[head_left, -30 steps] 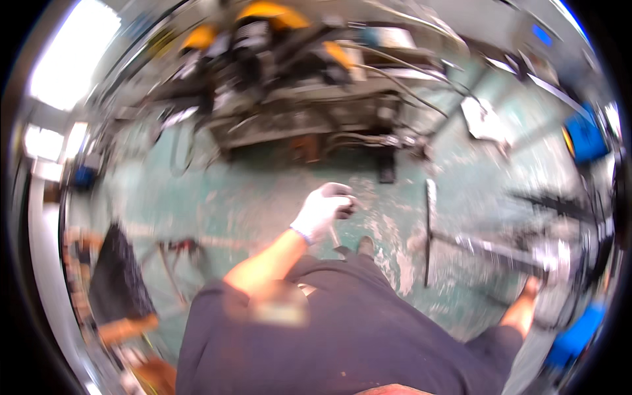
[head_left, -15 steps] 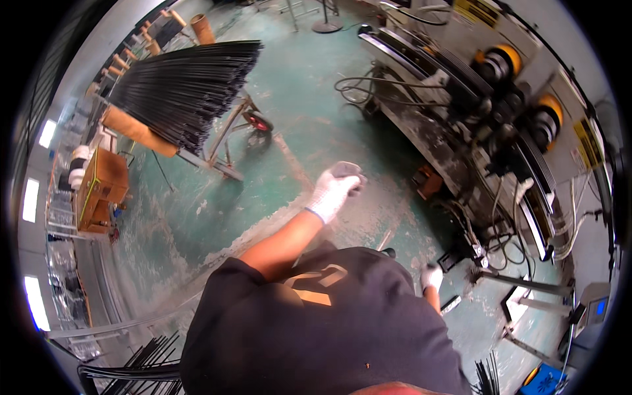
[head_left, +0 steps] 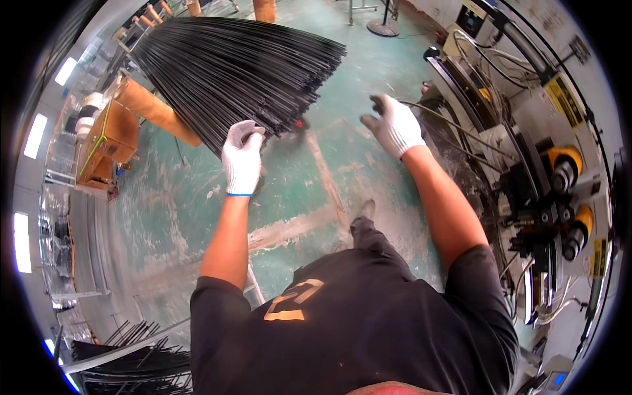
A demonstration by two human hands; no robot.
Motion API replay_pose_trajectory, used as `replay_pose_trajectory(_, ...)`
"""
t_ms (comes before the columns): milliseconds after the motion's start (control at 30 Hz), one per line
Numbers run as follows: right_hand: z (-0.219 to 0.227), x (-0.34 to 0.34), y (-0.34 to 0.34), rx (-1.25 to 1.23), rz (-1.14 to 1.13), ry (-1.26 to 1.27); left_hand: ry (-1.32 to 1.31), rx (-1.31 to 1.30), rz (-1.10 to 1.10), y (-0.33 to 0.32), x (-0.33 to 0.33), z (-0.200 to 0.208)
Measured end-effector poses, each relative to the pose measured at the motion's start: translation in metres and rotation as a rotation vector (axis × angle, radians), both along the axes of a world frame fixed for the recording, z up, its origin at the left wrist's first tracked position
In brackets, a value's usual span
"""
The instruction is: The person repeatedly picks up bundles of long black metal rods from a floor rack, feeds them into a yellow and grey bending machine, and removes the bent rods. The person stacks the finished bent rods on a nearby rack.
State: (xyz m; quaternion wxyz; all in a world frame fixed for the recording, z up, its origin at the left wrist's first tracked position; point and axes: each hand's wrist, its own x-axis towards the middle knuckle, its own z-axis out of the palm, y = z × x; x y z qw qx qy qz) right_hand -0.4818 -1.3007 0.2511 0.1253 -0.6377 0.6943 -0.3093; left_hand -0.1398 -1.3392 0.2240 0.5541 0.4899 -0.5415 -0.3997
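Left hand: the gloved left hand [head_left: 242,155] is hanging right by the near ends of the black rods, fingers curling in (can't tell if it's touching or pinching one, the ends and the glove are overlapping from up here).
Right hand: the gloved right hand [head_left: 395,125] is hovering well apart from the left, thumb and fingers spreading a bit, palm side facing inward, gripping nothing I can see.
Black rods: the big fanned bundle of black rods [head_left: 243,72] is lying just beyond the left hand, its ragged ends pointing over toward the right hand.
In the way: a thick tan roll [head_left: 155,108] is sitting left of the left hand, along the near side of the bundle. Hoses [head_left: 461,128] are looping just past the right hand, and the machine [head_left: 546,217] with its orange-ringed drums [head_left: 566,164] is taking up the right hand's outer side.
Far left of the left hand: a brown wooden cabinet [head_left: 117,135] is standing there, white rolls [head_left: 85,112] sitting behind it.
Beyond the right hand: a round stand base [head_left: 383,26] is resting on the scuffed green floor [head_left: 303,191].
Behind the left hand, lower left: another pile of black rods [head_left: 138,362] is lying under a pale rail [head_left: 128,345].
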Motion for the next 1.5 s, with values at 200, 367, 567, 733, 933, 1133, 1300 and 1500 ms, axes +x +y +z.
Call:
replay_pose_trajectory(200, 0.026, 0.001, -0.193, -0.079, 0.043, 0.243, -0.068, 0.201, 0.126, -0.060, 0.001, -0.005)
replay_pose_trajectory(367, 0.045, 0.014, -0.317, 0.346, 0.157, 0.320, -0.355, 0.173, 0.193, -0.079, -0.006, -0.015)
replay_pose_trajectory(567, 0.035, 0.014, -0.380, 0.479, 0.358, 0.486, -0.145, 0.140, 0.214, -0.082, -0.012, -0.017)
replay_pose_trajectory(733, 0.057, 0.021, -0.388, 0.467, 0.397, 0.576, -0.090, 0.326, 0.200, -0.101, -0.007, -0.003)
replay_pose_trajectory(933, 0.063, 0.029, -0.394, 0.564, 0.406, 0.468, 0.033, 0.443, 0.123, -0.110, 0.001, 0.019)
replay_pose_trajectory(1133, 0.051, 0.038, -0.385, 0.440, 0.312, 0.687, 0.231, 0.490, -0.039, -0.112, 0.025, 0.021)
replay_pose_trajectory(1300, 0.067, 0.043, -0.382, 0.489, 0.304, 0.472, 0.243, 0.447, -0.110, -0.107, 0.033, 0.014)
replay_pose_trajectory(1500, 0.049, 0.048, -0.372, 0.743, 0.357, -0.434, 0.282, 0.463, -0.173, -0.108, 0.042, 0.015)
